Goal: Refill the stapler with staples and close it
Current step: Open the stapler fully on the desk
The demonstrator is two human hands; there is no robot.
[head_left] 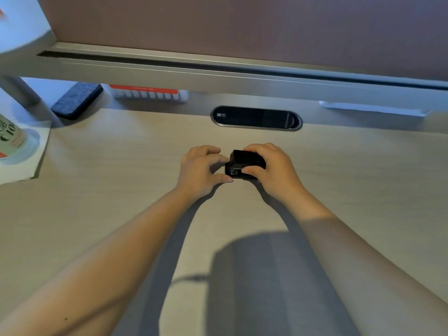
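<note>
A small black plastic stapler [244, 164] sits on the pale wood-grain desk [121, 190], just in front of the dark oval cable port [256, 117] set into the desk's far edge. Seen from the head camera, the stapler's open front end faces the person, with a glint of metal showing inside it.

The right hand [271, 168] covers the stapler from its right side: the fingers curl over the top of the black body and the thumb presses against its near front face, so this grip is clenched on the stapler. The left hand [201, 168] lies just to the left of the stapler with its fingers bent inward. Its thumb tip reaches the stapler's lower front corner and its index finger points at the upper left edge. Whether this grip truly pinches the stapler or only touches it cannot be told from this view.

Both bare forearms stretch forward from the bottom of the view, casting grey shadows on the desk.

Well to the left of the cable port, under the grey rail at the back, lie a dark blue-grey felt pad [76, 100] and a white box with a red strip [148, 93]. Far left of the port, at the desk's edge, rests a white printed paper sheet [24, 151].
</note>
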